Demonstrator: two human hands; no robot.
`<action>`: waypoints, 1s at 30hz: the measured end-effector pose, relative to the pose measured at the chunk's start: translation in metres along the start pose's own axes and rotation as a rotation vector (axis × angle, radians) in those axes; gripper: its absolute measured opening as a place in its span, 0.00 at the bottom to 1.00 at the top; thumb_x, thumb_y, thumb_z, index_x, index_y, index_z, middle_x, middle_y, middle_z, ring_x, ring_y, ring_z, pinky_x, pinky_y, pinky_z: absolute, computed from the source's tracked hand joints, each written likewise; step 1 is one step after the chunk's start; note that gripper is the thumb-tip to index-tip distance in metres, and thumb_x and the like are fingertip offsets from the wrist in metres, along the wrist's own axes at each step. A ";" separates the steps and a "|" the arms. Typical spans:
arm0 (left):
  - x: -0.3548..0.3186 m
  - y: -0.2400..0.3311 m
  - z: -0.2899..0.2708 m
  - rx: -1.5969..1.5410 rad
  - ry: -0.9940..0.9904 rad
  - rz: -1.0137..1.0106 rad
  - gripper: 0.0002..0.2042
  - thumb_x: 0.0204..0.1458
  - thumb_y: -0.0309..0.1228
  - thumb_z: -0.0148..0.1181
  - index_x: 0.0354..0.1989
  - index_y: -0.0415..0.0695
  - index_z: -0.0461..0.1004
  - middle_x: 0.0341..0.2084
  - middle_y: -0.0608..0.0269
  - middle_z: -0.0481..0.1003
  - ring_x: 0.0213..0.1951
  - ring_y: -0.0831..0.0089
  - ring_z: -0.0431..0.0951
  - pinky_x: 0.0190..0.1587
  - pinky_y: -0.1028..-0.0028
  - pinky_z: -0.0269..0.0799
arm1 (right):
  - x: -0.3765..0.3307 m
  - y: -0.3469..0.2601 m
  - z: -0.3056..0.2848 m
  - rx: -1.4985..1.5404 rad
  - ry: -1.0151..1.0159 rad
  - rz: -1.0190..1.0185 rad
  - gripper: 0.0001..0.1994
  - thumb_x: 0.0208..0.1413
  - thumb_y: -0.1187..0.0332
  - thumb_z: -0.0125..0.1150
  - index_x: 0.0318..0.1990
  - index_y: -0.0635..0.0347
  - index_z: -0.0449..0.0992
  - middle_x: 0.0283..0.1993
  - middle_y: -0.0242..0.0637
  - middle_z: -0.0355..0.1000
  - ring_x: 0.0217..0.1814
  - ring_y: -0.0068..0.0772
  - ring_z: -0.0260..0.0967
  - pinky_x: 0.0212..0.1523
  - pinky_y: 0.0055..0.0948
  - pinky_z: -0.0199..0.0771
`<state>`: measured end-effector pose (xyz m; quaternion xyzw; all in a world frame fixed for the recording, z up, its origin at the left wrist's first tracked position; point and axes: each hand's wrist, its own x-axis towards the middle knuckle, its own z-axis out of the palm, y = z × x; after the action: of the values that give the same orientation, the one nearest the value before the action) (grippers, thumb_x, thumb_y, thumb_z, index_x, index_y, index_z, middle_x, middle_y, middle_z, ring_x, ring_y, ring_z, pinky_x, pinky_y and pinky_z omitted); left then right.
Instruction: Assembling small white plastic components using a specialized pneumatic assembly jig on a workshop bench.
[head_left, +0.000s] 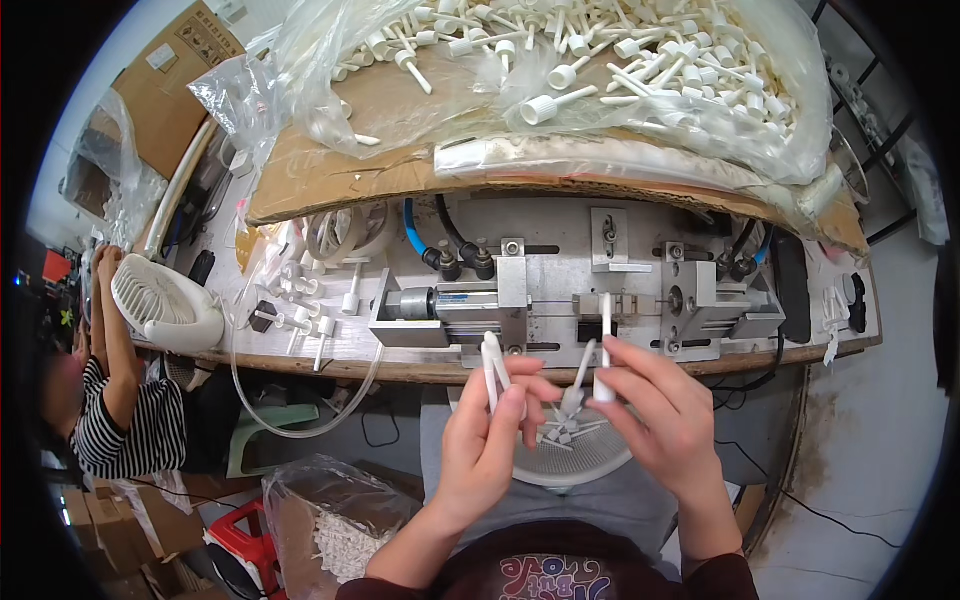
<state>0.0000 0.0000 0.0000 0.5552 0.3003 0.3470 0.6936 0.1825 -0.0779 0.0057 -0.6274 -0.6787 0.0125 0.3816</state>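
My left hand (480, 440) is closed around a pair of slim white pieces (494, 365) joined or touching at the top, shaped like tweezers. Between thumb and fingers, my right hand (655, 415) pinches a white cap with a long stem (604, 375), stem upward. A second, blurred cap with a stem (573, 398) is tilted between the hands; whether any finger touches it I cannot tell. Below lies a pale mesh basket (560, 470) on my lap, with several stemmed caps in it. Just beyond my hands is a metal bench fixture (620, 305) with two facing cylinders.
A cardboard tray (370, 165) lined with clear plastic, heaped with white stemmed caps, overhangs the fixture. Loose caps (320, 325) and a white fan (168, 303) are on the bench at left. A clear hose (235, 385) loops over the front edge. Another person (120, 400) sits far left.
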 end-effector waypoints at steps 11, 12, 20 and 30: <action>0.003 0.007 0.006 -0.106 -0.046 -0.004 0.16 0.71 0.35 0.38 0.53 0.35 0.65 0.35 0.49 0.79 0.33 0.71 0.77 0.37 0.73 0.74 | 0.016 0.008 0.004 -0.306 -0.014 -0.056 0.11 0.43 0.72 0.68 0.36 0.62 0.79 0.49 0.41 0.80 0.21 0.27 0.70 0.26 0.24 0.64; 0.004 0.007 0.008 -0.090 -0.029 0.013 0.16 0.71 0.35 0.38 0.54 0.34 0.64 0.39 0.46 0.78 0.37 0.69 0.78 0.41 0.71 0.74 | 0.016 0.008 0.004 -0.313 -0.030 -0.055 0.11 0.44 0.72 0.68 0.37 0.62 0.79 0.49 0.41 0.80 0.22 0.27 0.71 0.26 0.24 0.64; 0.009 0.005 0.008 -0.149 -0.078 -0.038 0.20 0.70 0.32 0.36 0.64 0.31 0.58 0.57 0.36 0.71 0.59 0.56 0.74 0.63 0.62 0.67 | 0.014 -0.024 -0.010 0.096 -0.016 -0.099 0.16 0.41 0.70 0.76 0.39 0.60 0.79 0.39 0.36 0.79 0.32 0.35 0.77 0.27 0.28 0.72; 0.006 0.001 -0.003 -0.080 -0.142 -0.072 0.20 0.70 0.30 0.39 0.67 0.35 0.58 0.49 0.56 0.76 0.34 0.84 0.70 0.37 0.83 0.66 | 0.006 0.002 -0.005 -0.001 0.101 0.005 0.13 0.45 0.72 0.72 0.39 0.64 0.77 0.44 0.40 0.77 0.34 0.38 0.77 0.31 0.30 0.76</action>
<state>0.0010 0.0067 0.0007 0.5389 0.2563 0.2934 0.7469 0.1875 -0.0744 0.0108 -0.6290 -0.6571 -0.0187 0.4151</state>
